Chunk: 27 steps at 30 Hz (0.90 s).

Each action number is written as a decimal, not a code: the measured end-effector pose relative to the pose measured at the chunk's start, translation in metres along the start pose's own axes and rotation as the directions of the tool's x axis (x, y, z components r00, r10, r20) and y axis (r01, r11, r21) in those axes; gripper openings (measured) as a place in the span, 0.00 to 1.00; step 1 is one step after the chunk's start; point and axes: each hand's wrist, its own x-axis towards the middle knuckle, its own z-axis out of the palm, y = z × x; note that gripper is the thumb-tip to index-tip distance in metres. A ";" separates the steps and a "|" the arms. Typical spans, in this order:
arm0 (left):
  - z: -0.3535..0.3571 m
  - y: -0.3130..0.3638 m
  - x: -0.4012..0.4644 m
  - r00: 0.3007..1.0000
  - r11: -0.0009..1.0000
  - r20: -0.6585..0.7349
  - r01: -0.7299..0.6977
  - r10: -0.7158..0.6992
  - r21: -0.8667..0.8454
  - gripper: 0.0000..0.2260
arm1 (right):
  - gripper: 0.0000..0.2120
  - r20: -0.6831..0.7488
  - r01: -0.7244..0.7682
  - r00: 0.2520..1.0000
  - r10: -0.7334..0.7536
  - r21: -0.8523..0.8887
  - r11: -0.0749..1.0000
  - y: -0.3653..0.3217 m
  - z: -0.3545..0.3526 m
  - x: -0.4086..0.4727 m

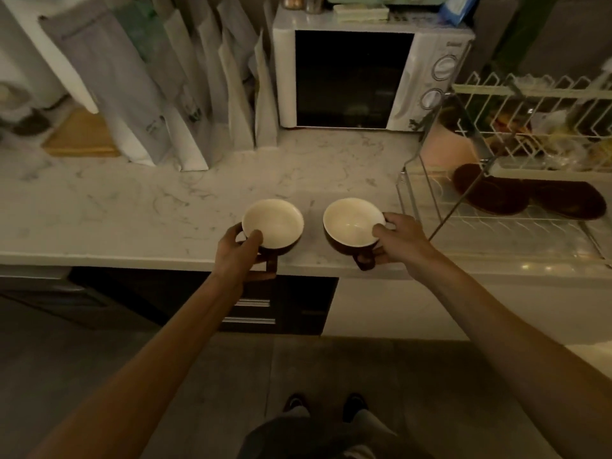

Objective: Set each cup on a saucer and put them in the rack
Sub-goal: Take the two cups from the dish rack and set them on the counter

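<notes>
My left hand (pixel 240 250) and right hand (pixel 402 235) each grip a cup; the saucers (pixel 496 193) lie off right, nearest my right hand.

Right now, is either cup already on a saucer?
No. Both the left cup and right cup are over bare counter, each gripped by a hand, while the two saucers lie in the rack.
</notes>
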 end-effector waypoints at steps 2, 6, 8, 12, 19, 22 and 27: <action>-0.007 0.005 0.011 1.000 1.000 -0.020 -0.005 0.005 -0.017 0.22 | 0.22 -0.005 0.012 1.000 -0.012 0.008 1.000 -0.011 0.015 0.012; -0.018 0.015 0.037 1.000 0.998 -0.027 0.012 -0.014 -0.060 0.22 | 0.22 0.001 0.023 1.000 -0.024 0.036 0.999 -0.028 0.047 0.036; -0.023 0.021 0.051 0.998 0.996 -0.049 0.031 -0.035 -0.082 0.23 | 0.22 0.006 0.017 1.000 -0.017 0.042 0.999 -0.035 0.062 0.047; -0.030 0.031 0.077 0.995 0.996 -0.082 0.043 -0.049 -0.077 0.22 | 0.23 -0.010 -0.003 1.000 0.004 0.022 1.000 -0.047 0.089 0.067; -0.044 0.040 0.113 0.992 0.994 -0.102 0.072 -0.080 -0.082 0.22 | 0.20 -0.078 -0.011 0.997 0.009 -0.018 1.000 -0.059 0.118 0.093; -0.048 0.042 0.125 0.991 0.994 -0.101 0.077 -0.085 -0.076 0.21 | 0.19 -0.103 -0.008 0.995 0.001 -0.059 0.998 -0.063 0.124 0.103; -0.053 0.048 0.140 0.991 0.994 -0.104 0.079 -0.086 -0.070 0.20 | 0.19 -0.110 -0.004 0.994 -0.006 -0.094 0.996 -0.067 0.135 0.116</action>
